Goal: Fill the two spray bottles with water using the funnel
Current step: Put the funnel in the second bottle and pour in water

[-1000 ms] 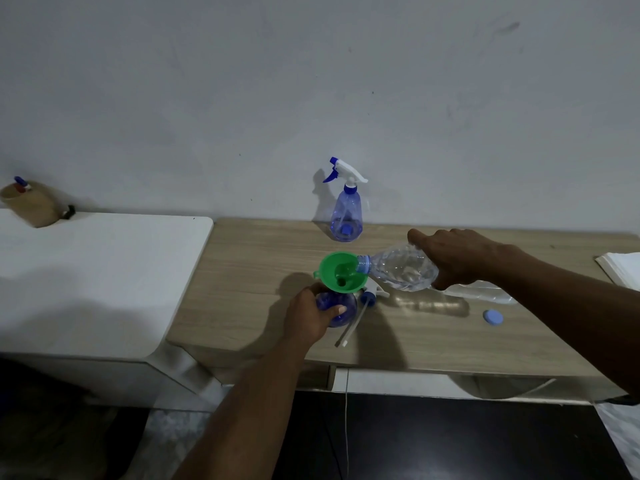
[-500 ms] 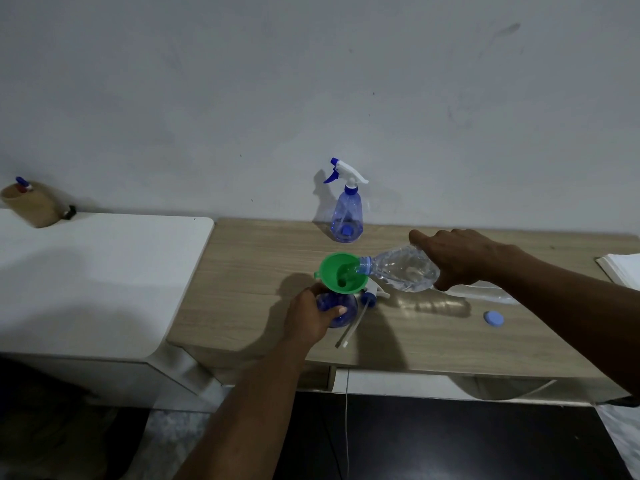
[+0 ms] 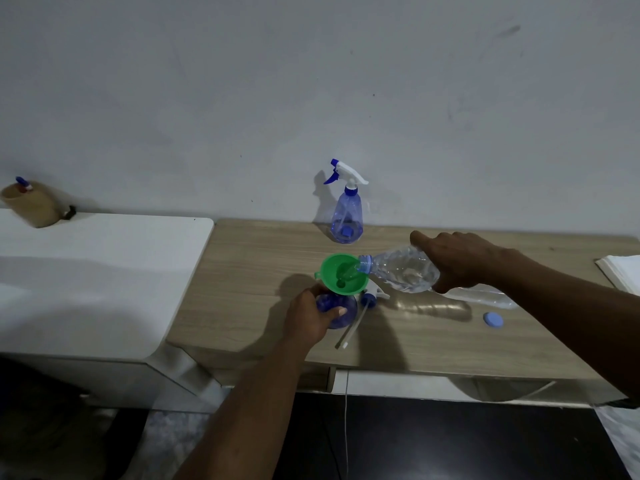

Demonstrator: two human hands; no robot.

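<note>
On the desk [image 3: 256, 271], left hand [image 3: 308, 320] grips the blue funnel-topped spray bottle [image 3: 347, 310]; right hand [image 3: 460, 263] holds a tilted water bottle [image 3: 401, 271].

Right hand [image 3: 464, 261] tips water bottle [image 3: 401, 271] into green funnel [image 3: 343, 273]; left hand [image 3: 310, 318] grips spray bottle [image 3: 337, 306].
</note>
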